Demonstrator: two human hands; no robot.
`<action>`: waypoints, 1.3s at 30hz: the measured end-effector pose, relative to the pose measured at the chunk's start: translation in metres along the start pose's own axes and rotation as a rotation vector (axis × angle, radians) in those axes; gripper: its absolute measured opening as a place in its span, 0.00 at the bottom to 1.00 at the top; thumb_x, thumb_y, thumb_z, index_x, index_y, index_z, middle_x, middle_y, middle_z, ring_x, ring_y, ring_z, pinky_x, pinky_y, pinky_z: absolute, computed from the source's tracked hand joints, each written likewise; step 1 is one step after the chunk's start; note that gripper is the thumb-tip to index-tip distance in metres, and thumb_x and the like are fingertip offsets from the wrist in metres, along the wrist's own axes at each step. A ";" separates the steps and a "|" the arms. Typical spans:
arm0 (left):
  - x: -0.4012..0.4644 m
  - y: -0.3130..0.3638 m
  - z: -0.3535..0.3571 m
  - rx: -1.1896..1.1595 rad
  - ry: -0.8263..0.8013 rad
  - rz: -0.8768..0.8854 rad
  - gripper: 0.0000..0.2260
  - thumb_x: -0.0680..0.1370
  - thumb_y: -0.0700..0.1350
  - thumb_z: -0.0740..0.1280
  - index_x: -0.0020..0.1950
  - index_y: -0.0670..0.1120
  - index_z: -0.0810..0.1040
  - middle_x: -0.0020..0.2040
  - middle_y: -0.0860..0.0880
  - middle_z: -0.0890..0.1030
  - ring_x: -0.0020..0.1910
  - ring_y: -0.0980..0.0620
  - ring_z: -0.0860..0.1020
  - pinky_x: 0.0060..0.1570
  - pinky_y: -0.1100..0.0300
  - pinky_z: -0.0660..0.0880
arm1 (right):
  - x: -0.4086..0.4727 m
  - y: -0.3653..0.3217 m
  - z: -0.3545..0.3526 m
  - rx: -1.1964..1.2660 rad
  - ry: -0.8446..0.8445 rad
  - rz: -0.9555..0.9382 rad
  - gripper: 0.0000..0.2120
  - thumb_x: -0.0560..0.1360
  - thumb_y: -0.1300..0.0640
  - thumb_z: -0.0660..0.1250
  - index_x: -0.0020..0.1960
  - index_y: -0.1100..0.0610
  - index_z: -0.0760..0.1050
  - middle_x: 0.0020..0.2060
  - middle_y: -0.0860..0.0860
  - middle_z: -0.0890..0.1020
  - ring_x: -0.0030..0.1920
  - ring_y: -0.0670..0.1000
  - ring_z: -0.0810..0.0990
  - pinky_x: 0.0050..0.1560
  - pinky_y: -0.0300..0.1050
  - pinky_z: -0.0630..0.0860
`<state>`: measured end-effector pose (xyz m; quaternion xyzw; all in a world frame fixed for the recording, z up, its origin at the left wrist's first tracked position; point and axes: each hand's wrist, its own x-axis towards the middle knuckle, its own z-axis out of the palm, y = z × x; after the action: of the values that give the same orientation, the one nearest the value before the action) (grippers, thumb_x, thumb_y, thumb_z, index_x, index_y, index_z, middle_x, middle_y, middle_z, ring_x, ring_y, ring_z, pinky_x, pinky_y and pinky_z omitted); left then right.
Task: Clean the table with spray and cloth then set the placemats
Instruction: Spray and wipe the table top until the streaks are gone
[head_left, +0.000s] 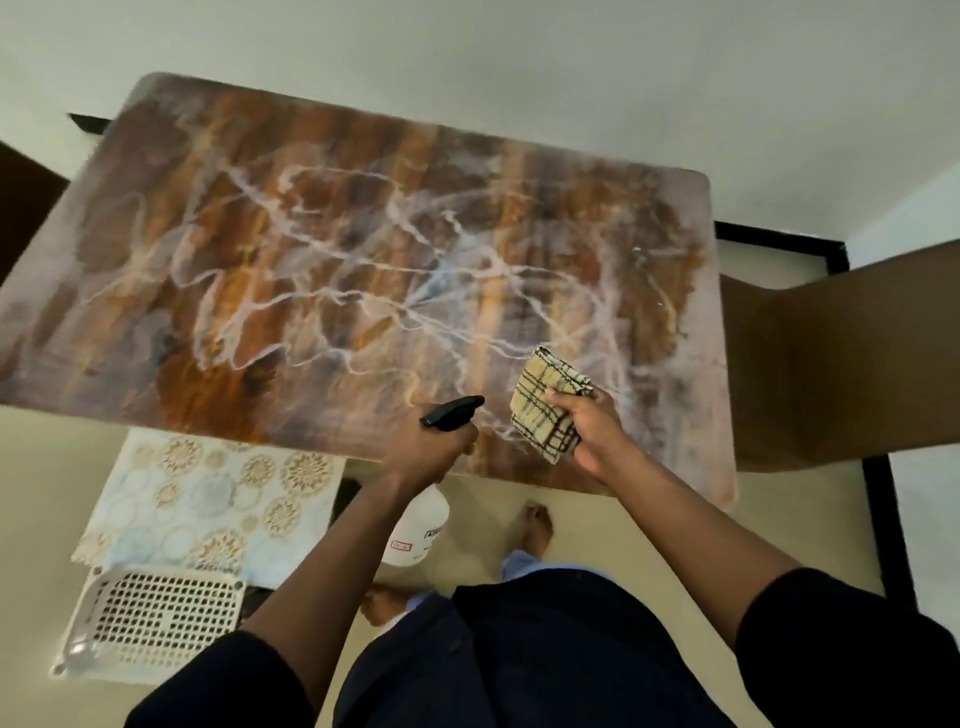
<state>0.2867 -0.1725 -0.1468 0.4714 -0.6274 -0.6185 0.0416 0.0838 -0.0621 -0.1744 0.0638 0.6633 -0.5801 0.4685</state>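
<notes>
At the far left, low beside the person, a white perforated basket (150, 618) sits on the floor, with patterned placemats (213, 499) lying just beyond it, partly under the near edge of the table (291, 234). Both are well to the left of the left fingers.

The left hand (431, 449) is curled round the neck of a spray bottle (420, 527), gripping it. The black nozzle (451, 411) sticks out past the knuckles and points left, over the table's near edge, while the white body hangs below the fist, over the floor. Whether a finger rests on the trigger cannot be told.

Just to the right of that nozzle, the right hand (584, 428) holds a folded cream cloth (548, 405) with dark checked lines. The thumb lies across its top face and the fingers wrap under it, so the cloth juts out past the fingertips toward the left hand. It is held above the table's marbled brown and white surface; whether it touches the surface is unclear.

A bare foot (537, 530) stands on the pale floor below and between the two hands. A brown panel (841, 364) lies to the right of the right hand, beyond the table's end.
</notes>
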 end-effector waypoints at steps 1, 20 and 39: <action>0.005 0.006 0.011 0.040 -0.016 -0.003 0.20 0.77 0.42 0.70 0.63 0.63 0.86 0.34 0.42 0.84 0.27 0.46 0.73 0.27 0.56 0.72 | 0.007 -0.004 -0.013 0.007 0.019 -0.001 0.11 0.77 0.69 0.71 0.57 0.60 0.82 0.52 0.61 0.87 0.51 0.60 0.87 0.51 0.59 0.85; 0.087 0.058 0.170 0.395 -0.189 -0.061 0.14 0.82 0.46 0.73 0.66 0.57 0.87 0.41 0.40 0.87 0.27 0.51 0.75 0.29 0.57 0.78 | 0.040 -0.039 -0.210 -0.478 0.469 -0.406 0.23 0.76 0.70 0.66 0.70 0.58 0.78 0.60 0.53 0.84 0.55 0.48 0.80 0.49 0.24 0.71; 0.108 0.075 0.208 0.559 -0.518 -0.147 0.15 0.78 0.40 0.69 0.61 0.52 0.88 0.40 0.33 0.85 0.38 0.39 0.89 0.25 0.60 0.75 | 0.019 -0.008 -0.245 -0.501 0.716 -0.487 0.26 0.75 0.66 0.71 0.73 0.56 0.76 0.65 0.54 0.83 0.62 0.55 0.83 0.63 0.46 0.79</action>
<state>0.0540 -0.1042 -0.1915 0.3366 -0.7258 -0.5237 -0.2927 -0.0658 0.1293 -0.2094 -0.0124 0.8970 -0.4372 0.0632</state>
